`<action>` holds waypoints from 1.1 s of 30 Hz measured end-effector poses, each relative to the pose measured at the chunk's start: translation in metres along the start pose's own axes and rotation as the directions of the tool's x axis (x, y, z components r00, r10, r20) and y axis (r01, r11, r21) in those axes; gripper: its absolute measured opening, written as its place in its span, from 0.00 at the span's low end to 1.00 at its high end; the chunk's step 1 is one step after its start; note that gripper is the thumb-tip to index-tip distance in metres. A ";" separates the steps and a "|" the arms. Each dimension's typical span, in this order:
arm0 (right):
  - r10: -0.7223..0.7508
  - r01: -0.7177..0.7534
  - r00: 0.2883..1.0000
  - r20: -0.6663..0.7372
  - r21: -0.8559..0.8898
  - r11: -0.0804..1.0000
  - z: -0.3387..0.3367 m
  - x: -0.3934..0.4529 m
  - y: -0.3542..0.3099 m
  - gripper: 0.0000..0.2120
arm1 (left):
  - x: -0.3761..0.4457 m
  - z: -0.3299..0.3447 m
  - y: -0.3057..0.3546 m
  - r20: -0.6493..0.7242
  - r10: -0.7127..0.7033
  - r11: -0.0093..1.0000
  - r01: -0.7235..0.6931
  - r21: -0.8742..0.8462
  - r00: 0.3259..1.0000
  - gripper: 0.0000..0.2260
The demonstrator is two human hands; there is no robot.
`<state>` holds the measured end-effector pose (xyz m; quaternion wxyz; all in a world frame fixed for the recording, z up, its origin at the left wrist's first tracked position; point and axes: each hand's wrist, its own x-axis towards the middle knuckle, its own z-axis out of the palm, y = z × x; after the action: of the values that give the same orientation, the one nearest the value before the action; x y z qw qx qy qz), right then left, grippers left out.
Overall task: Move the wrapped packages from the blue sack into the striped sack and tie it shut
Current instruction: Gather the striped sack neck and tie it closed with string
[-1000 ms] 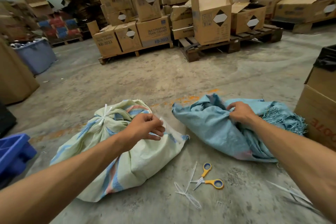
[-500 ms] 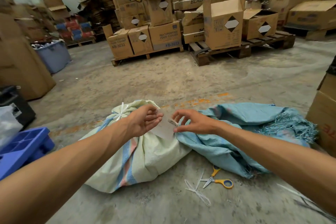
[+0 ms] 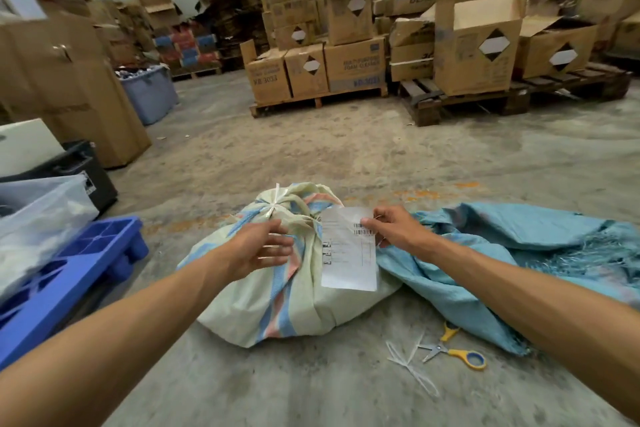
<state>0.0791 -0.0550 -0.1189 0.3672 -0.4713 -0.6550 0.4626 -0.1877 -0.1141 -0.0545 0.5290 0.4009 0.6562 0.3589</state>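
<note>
The striped sack lies full on the concrete floor, its neck bound with a white tie. The blue sack lies flat and crumpled to its right. My right hand pinches the top edge of a white paper label with a barcode, holding it against the striped sack. My left hand hovers over the striped sack just below the tie, fingers loosely extended, holding nothing. No wrapped packages are visible.
Yellow-handled scissors and loose white ties lie on the floor in front. A blue crate and clear bin stand at left. Pallets of cardboard boxes fill the back.
My right hand left the blue sack, came across and took the paper label from my left hand, now holding it over the striped sack. The view shifted left.
</note>
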 end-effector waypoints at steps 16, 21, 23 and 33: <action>0.223 -0.231 0.973 0.059 0.221 0.948 0.046 0.017 0.024 0.08 | 0.052 0.025 -0.136 0.135 0.108 0.714 -0.172 0.679 0.985 0.29; 0.273 -0.284 0.958 0.084 0.177 0.942 0.059 0.028 0.035 0.06 | 0.077 0.044 -0.146 -0.099 0.204 0.604 -0.046 0.796 0.974 0.28; 0.287 -0.296 0.955 0.081 0.152 0.943 0.070 0.032 0.043 0.10 | 0.082 0.042 -0.146 -0.174 0.213 0.534 0.035 0.845 0.961 0.26; 0.220 -0.195 0.972 -0.076 0.248 0.949 0.085 0.055 0.078 0.11 | 0.123 -0.041 -0.165 -0.164 0.201 0.407 0.070 0.911 0.966 0.38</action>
<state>0.0073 -0.0146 -0.2161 0.4036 -0.5134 -0.5215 0.5491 -0.2666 -0.0740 -0.2444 0.1251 0.6011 0.7892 0.0122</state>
